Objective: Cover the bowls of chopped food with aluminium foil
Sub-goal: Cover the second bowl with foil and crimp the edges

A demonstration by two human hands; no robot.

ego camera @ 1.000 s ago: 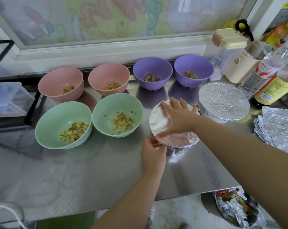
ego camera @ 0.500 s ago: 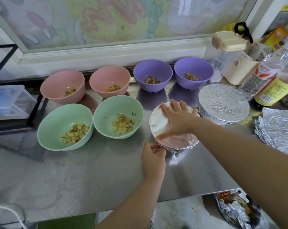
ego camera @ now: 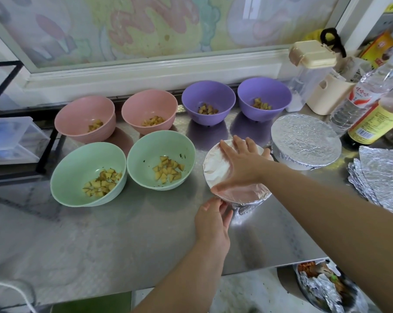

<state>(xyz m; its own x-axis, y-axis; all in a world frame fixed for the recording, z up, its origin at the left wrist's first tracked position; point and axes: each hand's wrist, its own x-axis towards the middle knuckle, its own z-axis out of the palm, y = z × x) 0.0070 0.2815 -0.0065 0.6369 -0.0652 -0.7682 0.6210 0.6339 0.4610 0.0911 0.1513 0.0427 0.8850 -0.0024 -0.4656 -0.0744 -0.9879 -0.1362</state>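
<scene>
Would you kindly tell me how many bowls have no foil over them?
6. Back row, left to right: first pink bowl, second pink bowl, first purple bowl, second purple bowl. In front: left green bowl, right green bowl. None looks hidden.

A steel worktop point(ego camera: 96, 245) runs under a wide window point(ego camera: 145, 23), and its pane carries pastel cartoon shapes with soft daylight coming through. The frame point(ego camera: 157, 73) is white. At the left stands a black rack point(ego camera: 47, 159) with a clear box point(ego camera: 12, 141). Pale floor point(ego camera: 247, 294) shows below the worktop's edge.
</scene>
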